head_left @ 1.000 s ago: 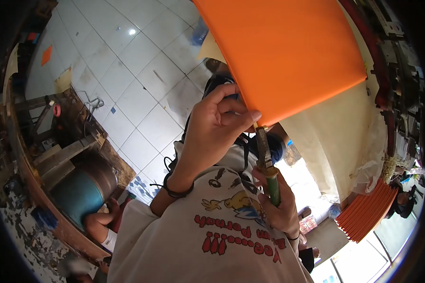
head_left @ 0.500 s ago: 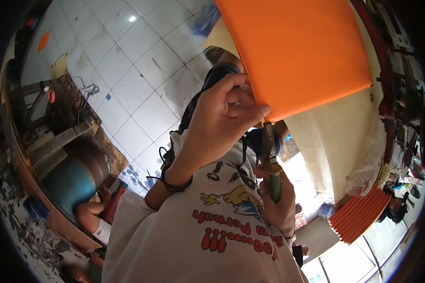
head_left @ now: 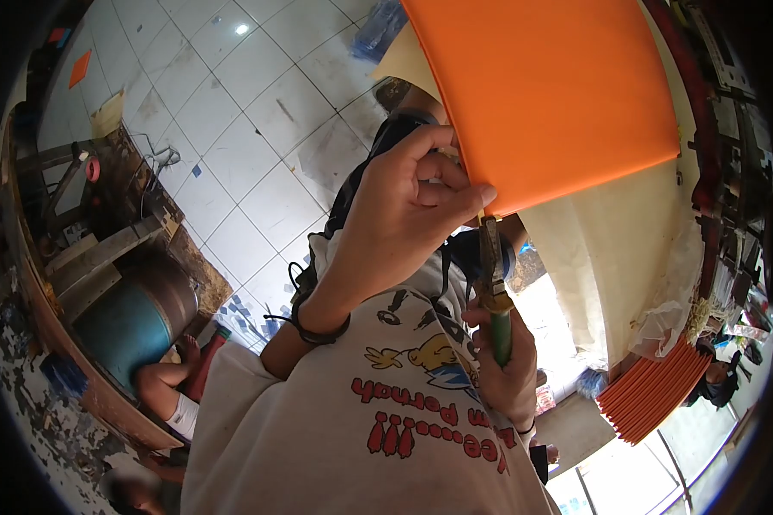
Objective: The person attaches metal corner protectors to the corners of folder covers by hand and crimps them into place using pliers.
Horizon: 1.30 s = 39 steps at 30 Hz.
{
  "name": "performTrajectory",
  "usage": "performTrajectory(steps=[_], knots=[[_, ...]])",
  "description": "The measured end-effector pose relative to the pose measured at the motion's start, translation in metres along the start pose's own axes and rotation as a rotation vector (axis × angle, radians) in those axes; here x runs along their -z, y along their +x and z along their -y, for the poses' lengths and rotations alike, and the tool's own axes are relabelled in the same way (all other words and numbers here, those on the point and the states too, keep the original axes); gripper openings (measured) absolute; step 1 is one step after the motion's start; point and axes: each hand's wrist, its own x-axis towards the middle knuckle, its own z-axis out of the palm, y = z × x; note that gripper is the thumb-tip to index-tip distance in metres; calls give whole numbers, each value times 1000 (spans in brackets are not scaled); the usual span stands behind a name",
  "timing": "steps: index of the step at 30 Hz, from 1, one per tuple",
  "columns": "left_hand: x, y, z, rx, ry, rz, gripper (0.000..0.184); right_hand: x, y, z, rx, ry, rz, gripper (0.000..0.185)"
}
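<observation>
A flat orange panel [head_left: 558,94] with a smooth, vinyl-like surface and a folded edge lies at the top right. My left hand [head_left: 404,202] pinches its near left corner, the thumb on top and the other fingers curled by the edge. In my right hand [head_left: 511,378] is a pair of pliers [head_left: 491,257] with a green handle and a worn metal head. The tip of the pliers touches or nearly touches the underside of that corner, just below my left thumb; what lies between the jaws is hidden.
Cream sheeting [head_left: 614,257] covers the work surface under the panel. A stack of orange panels [head_left: 653,390] stands at the lower right. A teal drum [head_left: 124,330] is at the left, near a seated person's leg [head_left: 167,386]. White floor tiles [head_left: 266,112] stretch behind.
The hands, pliers and panel corner have shifted very slightly in the view. Both grips stay the same.
</observation>
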Motion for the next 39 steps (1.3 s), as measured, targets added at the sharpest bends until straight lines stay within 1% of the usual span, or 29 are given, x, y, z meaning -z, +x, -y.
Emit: performTrajectory(steps=[3,6,9,12,16,19,22,25,28,31,34,37,38,39], knots=[[1,1,2,-14,-3,5,39,1,0,-13,12,-60,-11,40],[1,0,1,2,0,3,38,-7,-4,-17,105,45,-162,37],[0,-1,3,10,4,-7,38,-11,-1,2,-6,108,-190,32],[1,0,1,17,35,-10,42,3,3,-1,-31,-53,25,29],[0,2,-2,30,34,-8,44,4,4,-1,-21,-68,11,34],[1,2,-1,18,42,3,43,4,4,-12,68,-114,-14,41],[1,2,0,-1,50,2,34,10,7,-16,134,-192,9,47],[1,1,1,-13,41,4,36,16,10,-9,92,-197,63,47],[1,1,4,-16,54,-6,38,10,9,-21,153,-161,-15,45],[0,0,5,-27,57,-16,41,5,10,-17,85,-133,-12,41],[-8,-5,-3,-40,124,-109,37,6,8,-15,48,-84,-15,38],[-1,-25,-21,-38,326,-198,23,10,3,-7,2,-44,5,36],[11,-33,-23,-17,414,-157,19,10,2,-8,8,-31,3,36],[18,-35,-26,183,436,34,21,10,1,-11,16,-18,-1,36]])
